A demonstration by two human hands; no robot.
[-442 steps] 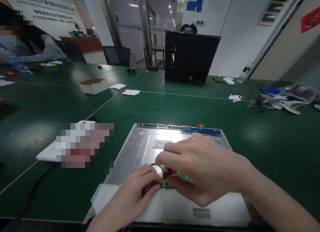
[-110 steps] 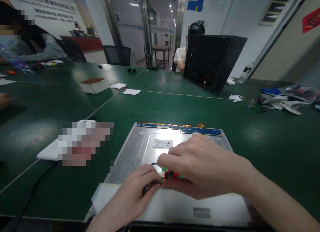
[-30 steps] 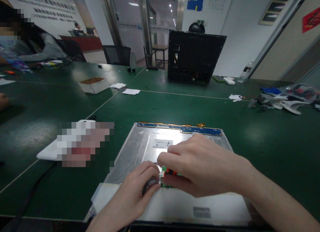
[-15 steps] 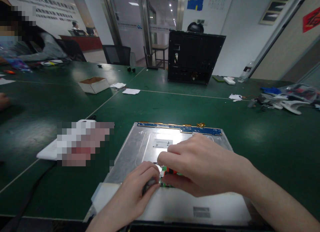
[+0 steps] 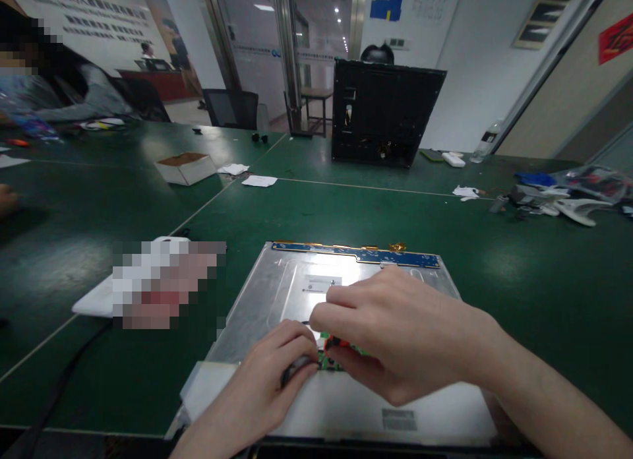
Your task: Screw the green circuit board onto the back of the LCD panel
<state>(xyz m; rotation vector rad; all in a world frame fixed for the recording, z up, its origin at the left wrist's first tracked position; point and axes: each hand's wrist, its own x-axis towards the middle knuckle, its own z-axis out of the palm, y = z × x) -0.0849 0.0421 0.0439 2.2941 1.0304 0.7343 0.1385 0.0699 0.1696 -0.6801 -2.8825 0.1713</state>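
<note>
R hand (image 5: 395,334) w/ tool (image 5: 337,342); opn box (image 5: 190,174)

The bare left hand (image 5: 277,367) reaches in over the bench's near edge, fingers bent, fingertips closed toward the thumb. The bare right hand (image 5: 400,334) arches palm down, fingers curled above the thumb, its bare forearm (image 5: 558,396) slanting toward the near right.

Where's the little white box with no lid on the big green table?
In the head view, the open white box is on the left side of the green table, just left of some white papers.
</note>
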